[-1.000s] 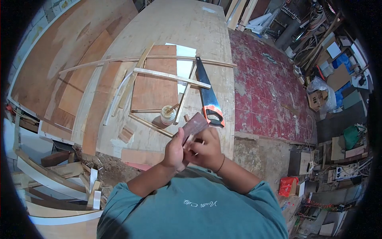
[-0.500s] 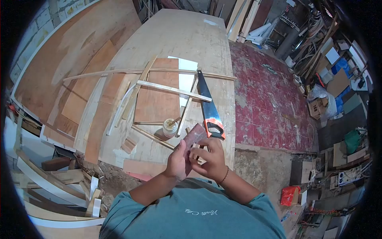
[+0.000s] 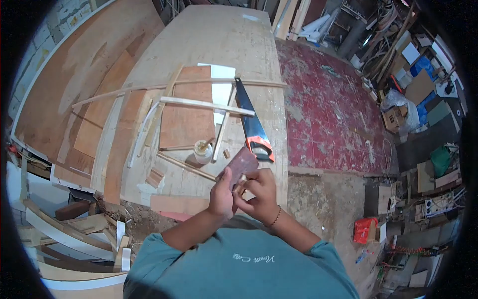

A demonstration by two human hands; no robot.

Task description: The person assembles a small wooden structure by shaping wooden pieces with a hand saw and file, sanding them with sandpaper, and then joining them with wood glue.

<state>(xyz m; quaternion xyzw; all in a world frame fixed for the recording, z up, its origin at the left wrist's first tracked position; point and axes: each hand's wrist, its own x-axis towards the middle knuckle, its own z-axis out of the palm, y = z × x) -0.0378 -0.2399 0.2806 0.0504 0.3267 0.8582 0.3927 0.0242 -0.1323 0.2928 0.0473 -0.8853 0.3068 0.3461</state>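
In the head view, my left hand [image 3: 222, 198] supports a reddish-brown sheet that looks like sandpaper [image 3: 244, 163], tilted up over the near edge of the workbench. My right hand [image 3: 261, 193] pinches a small light wood block [image 3: 240, 188] against the face of that sheet. Fingers cover most of the block. Just beyond the hands lies a hand saw [image 3: 247, 109] with an orange and black handle. Left of it stands an open jar [image 3: 202, 153] with a stick in it. A tiny wood offcut [image 3: 226, 154] rests between jar and saw.
Thin wood strips [image 3: 204, 105] cross a brown plywood panel [image 3: 186, 117] on the workbench [image 3: 224, 37]. Several small blocks [image 3: 155, 177] sit near its front left. Large boards [image 3: 89, 65] lean at left. Red floor [image 3: 328, 109] and piled materials [image 3: 418, 99] are at right.
The view has shifted, so the bench and saw appear farther left and higher. My right hand has moved slightly with the block along the sheet, closer to my left hand.
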